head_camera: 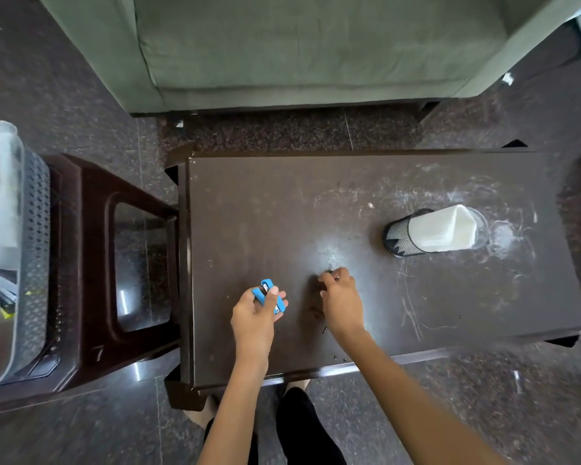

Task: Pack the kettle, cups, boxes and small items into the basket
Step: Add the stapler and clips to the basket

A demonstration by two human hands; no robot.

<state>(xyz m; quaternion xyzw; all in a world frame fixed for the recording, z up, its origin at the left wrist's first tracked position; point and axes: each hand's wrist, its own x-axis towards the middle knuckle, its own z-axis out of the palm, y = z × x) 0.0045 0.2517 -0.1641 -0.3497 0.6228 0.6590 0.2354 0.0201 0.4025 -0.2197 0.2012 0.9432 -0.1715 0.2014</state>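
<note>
My left hand [254, 317] holds a small blue stapler [269, 296] just above the dark brown table [282, 213], near its front left. My right hand [341, 300] rests beside it on the tabletop with the fingertips pinched together on something tiny and dark; I cannot tell what it is. A black mesh cup [399, 237] lies on its side at the right of the table, with a white box [445, 229] sticking out of its mouth. The grey perforated basket [31, 250] stands at the far left on a brown plastic stool [91, 263], with several items inside.
A green sofa [316, 45] stands beyond the table across a strip of speckled floor. Small dark specks lie on the tabletop near my right wrist and the front edge. My legs and feet show below the table's front edge.
</note>
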